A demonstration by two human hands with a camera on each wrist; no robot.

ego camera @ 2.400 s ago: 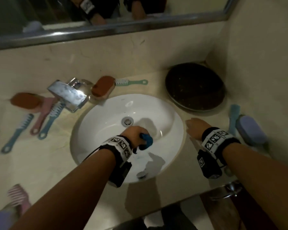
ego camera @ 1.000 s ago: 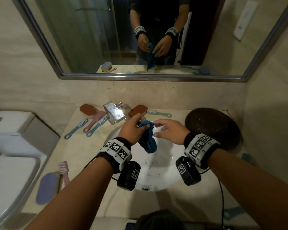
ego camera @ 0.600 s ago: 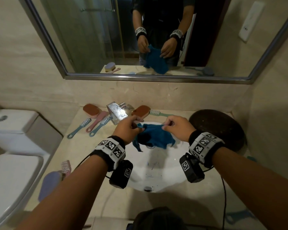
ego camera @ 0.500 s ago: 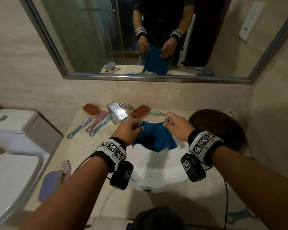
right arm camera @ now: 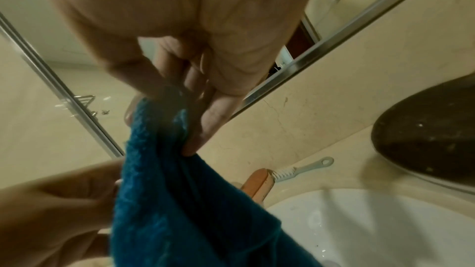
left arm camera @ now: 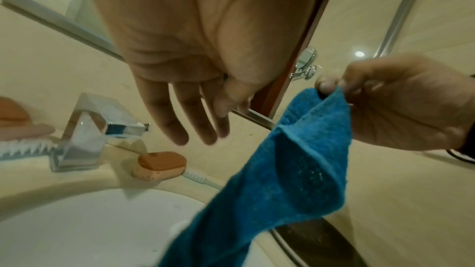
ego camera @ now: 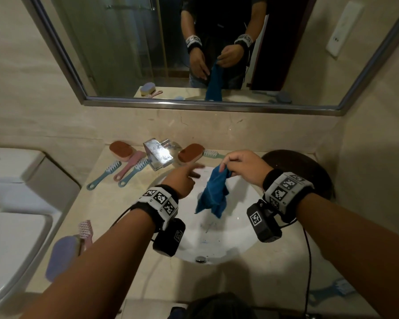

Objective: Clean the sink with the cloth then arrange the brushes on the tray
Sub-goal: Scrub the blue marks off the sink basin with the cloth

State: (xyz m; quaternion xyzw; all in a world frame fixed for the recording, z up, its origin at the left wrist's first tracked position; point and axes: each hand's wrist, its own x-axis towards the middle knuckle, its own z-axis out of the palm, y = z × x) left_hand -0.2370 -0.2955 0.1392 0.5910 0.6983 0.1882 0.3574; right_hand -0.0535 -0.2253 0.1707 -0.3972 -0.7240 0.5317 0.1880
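Blue terry cloth hangs with its long axis roughly vertical over the white oval sink basin, top corner bunched and pinched between thumb and fingertips of the right hand; loose lower end points down into the bowl without visibly touching it. Left hand sits just left of the cloth, fingers straight and relaxed, holding nothing; left wrist view confirms the spread fingers apart from the cloth. Right wrist view shows the pinch close up, but the cloth's lower part runs out of frame there. Dark round speckled tray lies right of the sink, partly covered by the right wrist in the head view; its rim reads more clearly in the right wrist view. Long-handled brushes lie by the chrome faucet: two teal, one pink. Brushes at the counter's near left are blurred.
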